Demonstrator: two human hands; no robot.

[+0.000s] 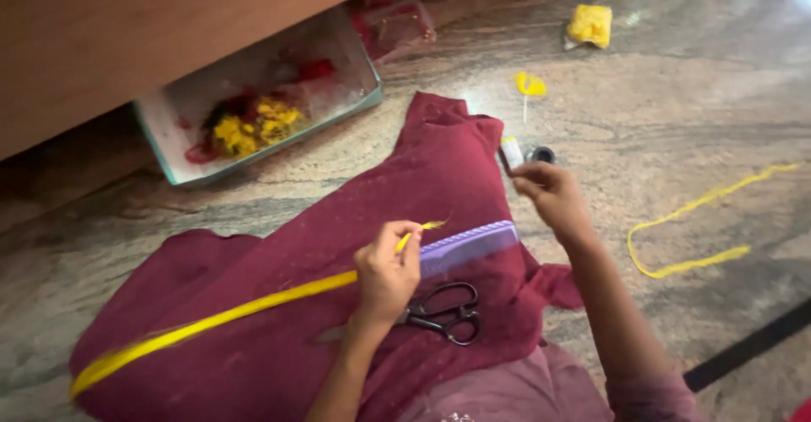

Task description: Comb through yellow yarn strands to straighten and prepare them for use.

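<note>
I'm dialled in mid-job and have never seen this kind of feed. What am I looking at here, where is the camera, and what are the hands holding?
There is no machine: these are a person's two bare hands, filmed by one camera worn on their head, looking down at a stone floor. The left hand pinches a bundle of yellow thread that runs across a maroon cloth. The right hand holds a small spool near a little dark ring. On the cloth lie a purple comb and black scissors. A loose yellow thread lies at the right, and a box of yellow and red bits sits by wooden furniture.
</note>
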